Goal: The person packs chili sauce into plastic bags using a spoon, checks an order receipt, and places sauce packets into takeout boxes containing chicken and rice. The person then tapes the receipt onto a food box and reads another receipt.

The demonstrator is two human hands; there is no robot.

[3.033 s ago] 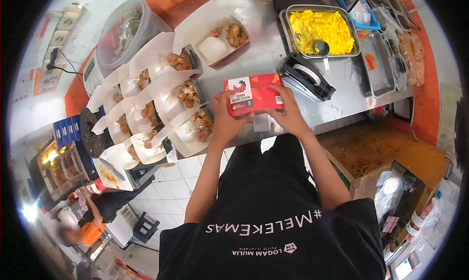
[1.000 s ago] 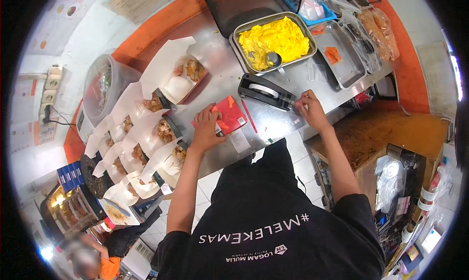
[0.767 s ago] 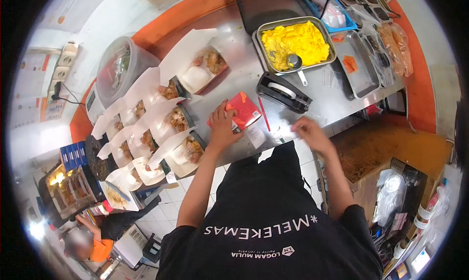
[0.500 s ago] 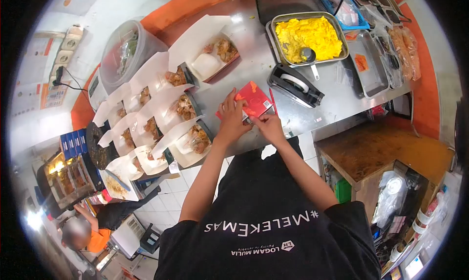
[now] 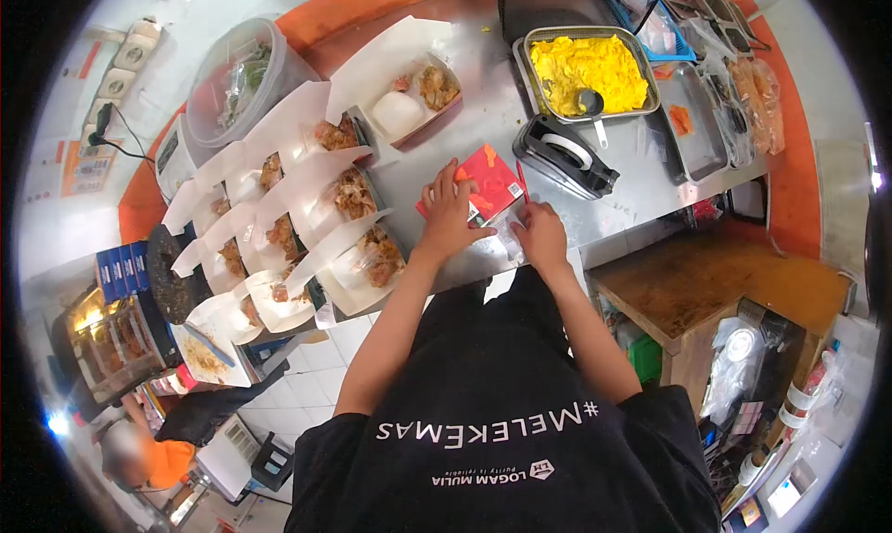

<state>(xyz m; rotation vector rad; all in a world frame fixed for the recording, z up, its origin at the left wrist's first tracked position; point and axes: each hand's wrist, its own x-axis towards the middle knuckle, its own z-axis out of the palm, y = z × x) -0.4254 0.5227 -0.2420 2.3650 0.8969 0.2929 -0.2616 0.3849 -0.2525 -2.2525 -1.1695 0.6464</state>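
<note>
A closed red cardboard food box (image 5: 492,182) with orange prints and a small QR code lies on the steel counter in front of me. My left hand (image 5: 451,215) grips its near left side, fingers over the top and thumb along the front edge. Just right of the box, my right hand (image 5: 541,234) pinches a small clear plastic piece (image 5: 507,236), perhaps a little bag; its exact form is blurred. A red pen (image 5: 522,180) lies against the box's right side. Beyond it stands a black tape dispenser (image 5: 565,158) with a roll in it.
Open boxes of rice and fried chicken (image 5: 358,254) stand in rows at left; another open box (image 5: 400,105) sits farther back. A basket tray of yellow food (image 5: 534,68) with a ladle, and a metal tray (image 5: 715,143), are at right. A person in orange (image 5: 169,463) is at lower left.
My right hand has moved right, off the box's front edge, with the clear plastic now showing at its fingers. My left hand stays on the box, which has shifted slightly in view.
</note>
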